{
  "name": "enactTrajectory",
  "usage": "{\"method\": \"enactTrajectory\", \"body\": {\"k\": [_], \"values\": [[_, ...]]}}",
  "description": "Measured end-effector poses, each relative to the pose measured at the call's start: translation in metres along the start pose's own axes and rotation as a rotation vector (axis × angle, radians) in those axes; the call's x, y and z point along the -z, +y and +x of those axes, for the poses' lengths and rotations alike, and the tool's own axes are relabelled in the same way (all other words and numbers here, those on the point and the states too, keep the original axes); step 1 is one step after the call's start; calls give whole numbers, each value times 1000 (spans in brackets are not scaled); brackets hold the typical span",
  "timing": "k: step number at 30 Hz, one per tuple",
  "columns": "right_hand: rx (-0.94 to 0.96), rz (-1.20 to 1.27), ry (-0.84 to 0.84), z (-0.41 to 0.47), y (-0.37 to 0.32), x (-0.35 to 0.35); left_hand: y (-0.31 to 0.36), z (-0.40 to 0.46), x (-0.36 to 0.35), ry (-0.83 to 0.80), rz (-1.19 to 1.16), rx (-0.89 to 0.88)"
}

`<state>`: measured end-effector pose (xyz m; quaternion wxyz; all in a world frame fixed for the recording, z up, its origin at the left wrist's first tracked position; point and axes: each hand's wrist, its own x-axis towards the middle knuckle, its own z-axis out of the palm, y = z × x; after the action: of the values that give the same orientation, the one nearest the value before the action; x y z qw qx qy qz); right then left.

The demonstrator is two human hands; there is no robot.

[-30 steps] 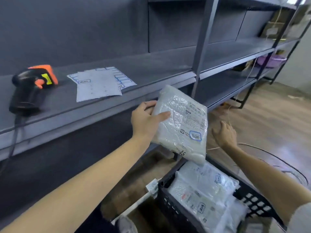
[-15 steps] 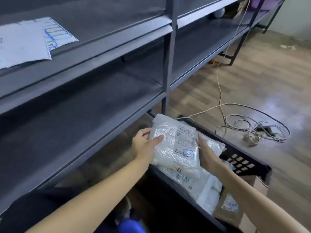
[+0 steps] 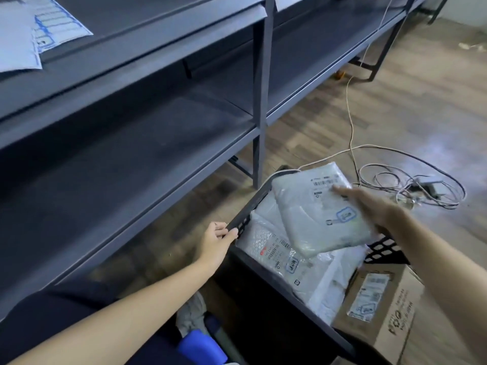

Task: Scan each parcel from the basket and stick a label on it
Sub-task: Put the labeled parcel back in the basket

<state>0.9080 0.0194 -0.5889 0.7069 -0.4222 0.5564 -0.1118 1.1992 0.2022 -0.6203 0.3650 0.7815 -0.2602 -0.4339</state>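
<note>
One view only, from your head, looking down at the black basket (image 3: 246, 219) on the floor to the right of the grey shelving (image 3: 147, 143).

Several parcels lie in the basket, and the ones whose faces show already carry a small blue-edged label: the top parcel (image 3: 316, 214), the bubble-wrap parcel (image 3: 274, 251) beneath it, and the cardboard box (image 3: 379, 309) at the near right corner. Judging from that, much of the batch looks done, though you cannot tell how many pieces underneath are unlabelled. No scanner is in view; the label sheets (image 3: 34, 35) sit on the upper shelf at far left, well apart from the basket.

Your right hand (image 3: 379, 209) lies across the right part of the top parcel, fingers fairly straight and blurred; whether the thumb grips underneath cannot be told. The parcel is tilted, resting over the others at the far side of the basket.

Your left hand (image 3: 216, 243) holds the basket's left rim, fingers curled over the edge.
</note>
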Motion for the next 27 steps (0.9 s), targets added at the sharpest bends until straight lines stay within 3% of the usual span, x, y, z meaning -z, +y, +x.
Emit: {"method": "enactTrajectory", "body": {"k": [6, 10, 14, 19, 27], "values": [[53, -537, -121, 35, -50, 3, -11, 3, 4, 18, 89, 0], [114, -849, -60, 78, -46, -19, -11, 4, 9, 53, 141, -19], [235, -1121, 193, 96, -37, -37, -4, -1, 18, 33, 319, -94], [216, -1166, 407, 103, 2, -52, 4, -2, 22, -33, 470, -224], [212, -1514, 562, 104, 29, -83, -2, 7, 35, 7, 836, -356]]}}
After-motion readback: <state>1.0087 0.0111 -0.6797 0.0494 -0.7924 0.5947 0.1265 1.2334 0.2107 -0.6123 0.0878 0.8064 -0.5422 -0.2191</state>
